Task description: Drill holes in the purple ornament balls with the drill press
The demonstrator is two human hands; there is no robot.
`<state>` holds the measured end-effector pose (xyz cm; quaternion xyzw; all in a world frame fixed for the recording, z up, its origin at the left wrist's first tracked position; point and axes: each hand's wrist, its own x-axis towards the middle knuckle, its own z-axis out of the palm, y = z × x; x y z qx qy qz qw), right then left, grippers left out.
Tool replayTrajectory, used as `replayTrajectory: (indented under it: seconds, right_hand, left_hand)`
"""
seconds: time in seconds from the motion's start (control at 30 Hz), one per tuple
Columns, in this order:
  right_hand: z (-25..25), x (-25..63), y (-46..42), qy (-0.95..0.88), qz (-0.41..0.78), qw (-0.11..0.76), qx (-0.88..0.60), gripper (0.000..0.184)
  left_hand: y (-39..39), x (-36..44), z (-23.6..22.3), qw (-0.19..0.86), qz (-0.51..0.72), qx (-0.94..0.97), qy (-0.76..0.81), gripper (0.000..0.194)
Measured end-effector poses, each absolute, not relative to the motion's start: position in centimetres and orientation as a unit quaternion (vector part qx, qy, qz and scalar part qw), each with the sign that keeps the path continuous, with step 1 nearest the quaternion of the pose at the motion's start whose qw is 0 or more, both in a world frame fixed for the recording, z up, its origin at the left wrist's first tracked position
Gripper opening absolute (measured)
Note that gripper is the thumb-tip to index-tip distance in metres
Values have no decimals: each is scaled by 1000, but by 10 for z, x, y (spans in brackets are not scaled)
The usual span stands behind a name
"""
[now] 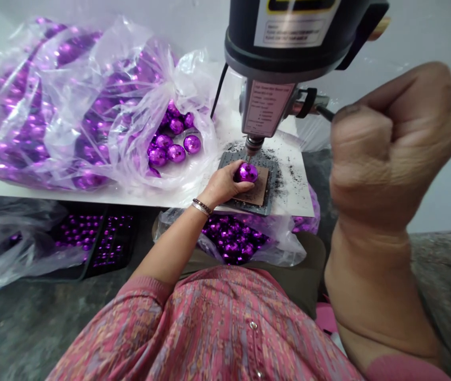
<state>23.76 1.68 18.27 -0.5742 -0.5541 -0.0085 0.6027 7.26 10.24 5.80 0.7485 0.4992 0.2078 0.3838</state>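
My left hand (225,184) grips a shiny purple faceted ball (248,172) between thumb and fingers, over a square brown pad (255,194) on the grey base (270,168) of a drill press (267,100). Right above the ball is the thin bit under the chuck (254,144); whether its tip touches the ball I cannot tell. At the right, close to the camera, my right hand (388,143) is wrapped in a fist around the end of the press's feed handle (324,112).
A large clear plastic bag (62,95) of purple balls lies on the white table (142,199), its mouth open toward the press. Another bag (285,248) of balls sits below the table edge. Dark crates (98,246) with balls stand lower left. Dark shavings surround the base.
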Motion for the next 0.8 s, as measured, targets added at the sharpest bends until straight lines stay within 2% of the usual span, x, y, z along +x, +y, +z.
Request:
replayTrajectory:
  seconds: [0.17,0.4,0.8]
  right_hand:
    - [168,238,13,-568,-30,592,-571,26]
    - [152,242,13,-609,-104,584,-526,39]
    - [129,239,22,-605,-164,619,-473,42]
  left_hand:
    - [103,72,54,388,218,745,496,71]
    - [100,72,57,378,212,748,503,66]
    - [98,77,53,356,208,747,521,67]
